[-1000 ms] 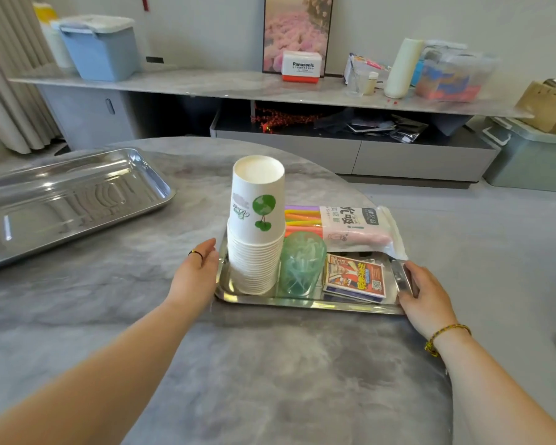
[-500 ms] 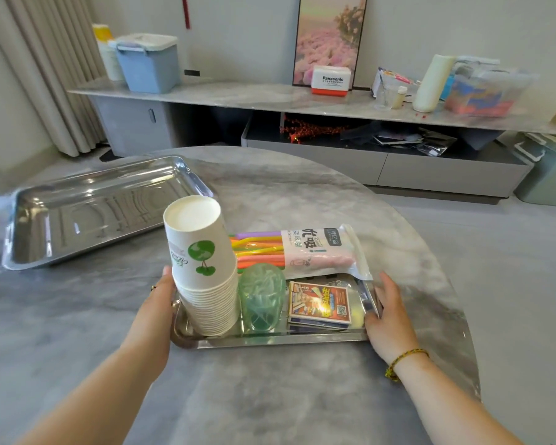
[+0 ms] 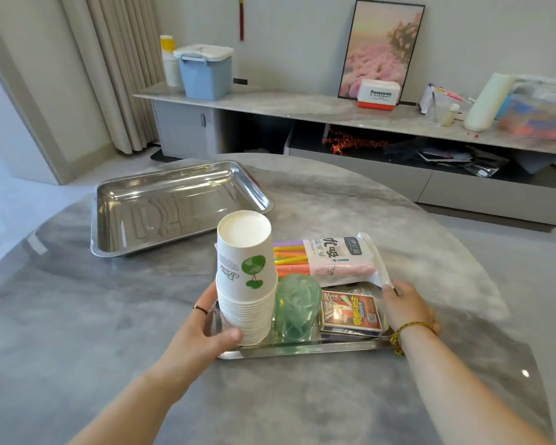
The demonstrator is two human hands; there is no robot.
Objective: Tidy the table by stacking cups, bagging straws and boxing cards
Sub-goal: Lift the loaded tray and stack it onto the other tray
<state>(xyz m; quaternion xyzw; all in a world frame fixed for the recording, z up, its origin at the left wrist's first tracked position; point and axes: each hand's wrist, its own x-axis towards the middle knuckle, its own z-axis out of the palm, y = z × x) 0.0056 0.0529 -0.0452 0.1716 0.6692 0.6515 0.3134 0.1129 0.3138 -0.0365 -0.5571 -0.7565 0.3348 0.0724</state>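
Note:
A small steel tray (image 3: 302, 350) sits on the grey marble table in front of me. On it stands a tall upside-down stack of white paper cups (image 3: 246, 277) with a green tree print. Beside the stack is a stack of green plastic cups (image 3: 297, 305), also upside down. A box of cards (image 3: 350, 311) lies flat at the right. A bag of coloured straws (image 3: 328, 258) rests across the tray's far edge. My left hand (image 3: 203, 332) grips the tray's left end, thumb near the paper cups. My right hand (image 3: 405, 308) holds its right end.
A larger empty steel tray (image 3: 174, 203) lies on the table to the far left. The round table edge curves away on the right. Behind stands a low cabinet with a blue bin (image 3: 206, 70), a framed picture (image 3: 381, 48) and boxes.
The small tray with its load has come nearer to me and toward the middle of the table, both hands still on its ends. My view has swung left, showing more of the large tray.

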